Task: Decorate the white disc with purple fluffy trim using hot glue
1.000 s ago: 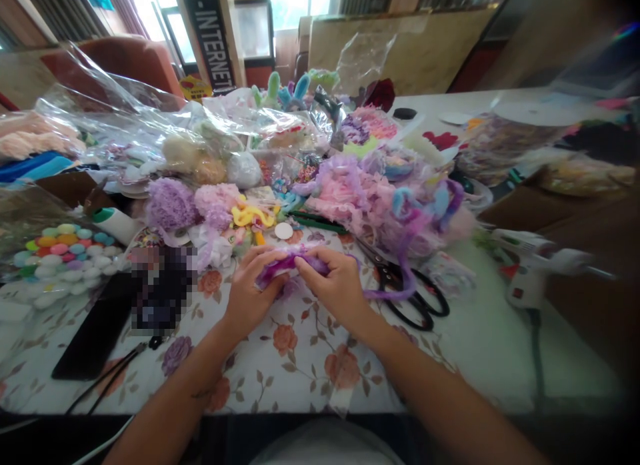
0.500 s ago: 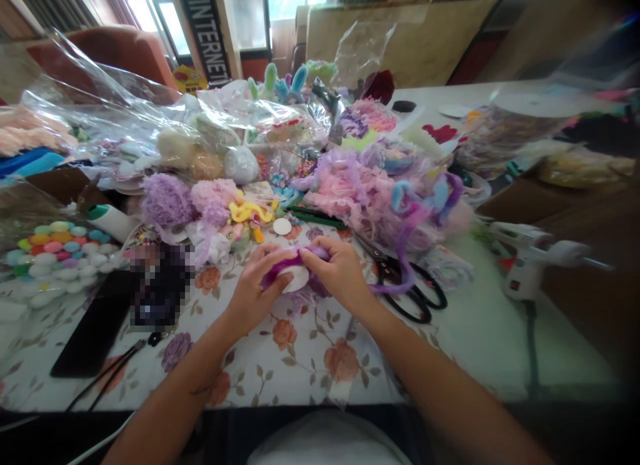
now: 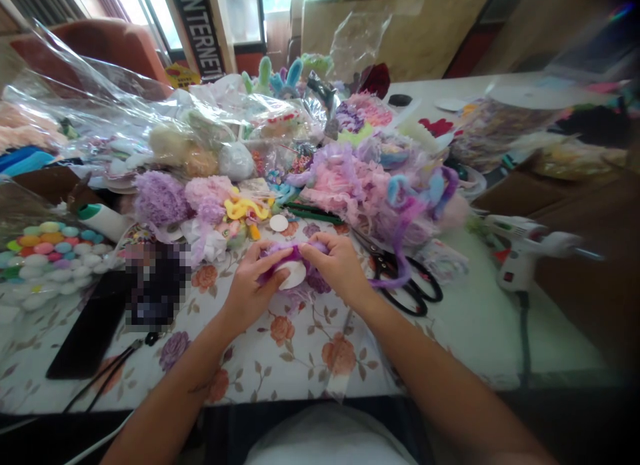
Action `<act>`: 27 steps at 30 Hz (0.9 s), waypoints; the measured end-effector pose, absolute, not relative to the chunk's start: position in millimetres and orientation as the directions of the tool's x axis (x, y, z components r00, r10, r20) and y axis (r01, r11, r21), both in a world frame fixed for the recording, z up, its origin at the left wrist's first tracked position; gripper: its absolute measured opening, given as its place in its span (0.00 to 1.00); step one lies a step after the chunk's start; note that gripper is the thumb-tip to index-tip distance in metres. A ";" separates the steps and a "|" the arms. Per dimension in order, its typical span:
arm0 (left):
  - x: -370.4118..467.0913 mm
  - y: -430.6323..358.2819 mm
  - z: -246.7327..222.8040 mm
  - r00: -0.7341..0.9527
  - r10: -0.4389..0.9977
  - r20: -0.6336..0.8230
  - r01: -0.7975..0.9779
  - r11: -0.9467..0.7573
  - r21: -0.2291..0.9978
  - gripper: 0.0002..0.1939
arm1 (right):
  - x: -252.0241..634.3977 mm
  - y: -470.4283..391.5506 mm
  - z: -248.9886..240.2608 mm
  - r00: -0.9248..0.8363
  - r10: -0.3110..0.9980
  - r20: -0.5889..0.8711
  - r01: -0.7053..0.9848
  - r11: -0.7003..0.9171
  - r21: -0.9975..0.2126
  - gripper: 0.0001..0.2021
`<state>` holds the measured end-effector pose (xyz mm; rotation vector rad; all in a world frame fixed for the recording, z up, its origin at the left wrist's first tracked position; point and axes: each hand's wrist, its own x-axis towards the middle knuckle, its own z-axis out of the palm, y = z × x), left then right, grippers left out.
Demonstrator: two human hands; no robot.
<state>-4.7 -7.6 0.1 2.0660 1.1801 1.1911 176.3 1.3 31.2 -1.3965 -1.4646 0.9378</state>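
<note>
My left hand (image 3: 257, 273) grips a white disc (image 3: 293, 275), thumb on its face and fingers behind. Fuzzy purple yarn (image 3: 400, 255) wraps the disc's upper edge, and loose lilac strands hang below it. Pinched between the fingers of my right hand (image 3: 334, 261) is the same yarn, pressed at the disc's top right. From there a thick purple length trails out past the wrist and over black-handled scissors (image 3: 400, 271). A second white disc (image 3: 279, 223) lies on the flowered cloth (image 3: 300, 358) just beyond my hands.
A white glue gun (image 3: 520, 251) stands at right beside a cardboard box (image 3: 540, 178). Pink and lilac yarn (image 3: 345, 185) heaps behind my hands, near a green tool (image 3: 315, 213). At left are a black phone (image 3: 87, 331), a bag of pompoms (image 3: 55, 251) and a purple yarn ball (image 3: 161, 198).
The view has shifted slightly. My hands stay together at the disc, with more of its white face showing and the fingers moved a little along the yarn.
</note>
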 end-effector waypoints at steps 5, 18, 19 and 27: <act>-5.0 -7.4 -0.1 0.227 0.883 0.411 0.420 -0.469 0.777 0.16 | 179.1 2.0 30.0 -0.008 0.996 0.089 0.355 0.086 -0.931 0.15; -4.5 -7.3 -0.5 0.184 0.921 0.342 0.358 -0.387 0.850 0.16 | 179.3 1.4 26.0 -0.069 0.982 0.173 0.530 0.183 -0.828 0.17; -4.4 -7.2 -1.0 0.185 0.920 0.345 0.355 -0.390 0.849 0.16 | 180.2 2.5 25.8 -0.085 0.986 0.140 0.499 0.164 -0.851 0.17; -4.5 -5.4 -3.5 0.183 0.914 0.361 0.343 -0.404 0.848 0.16 | 186.4 8.7 21.1 -0.122 0.992 -0.044 0.324 -0.002 -0.946 0.16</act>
